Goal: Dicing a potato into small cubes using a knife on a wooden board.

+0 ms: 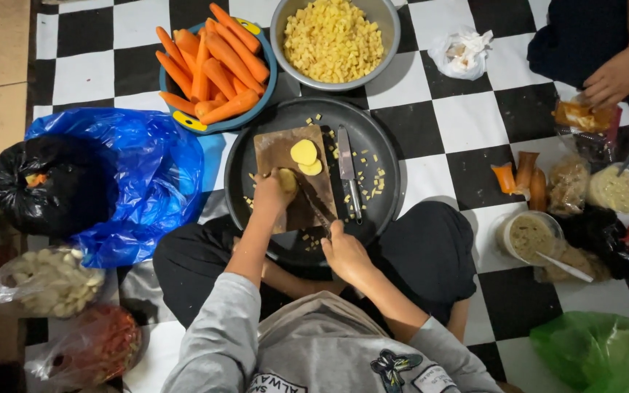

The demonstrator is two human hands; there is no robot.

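On board [279,156]: 2 potato slices [306,156].

Single head view only, worn by the seated person, aimed almost straight down over the lap. The tray [380,156] with the board [279,149] is framed centre at near range. Own hands enter from 6 o'clock. The checkered floor [460,120] is seen out to 12; another person's hand [613,76] is caught at 2.
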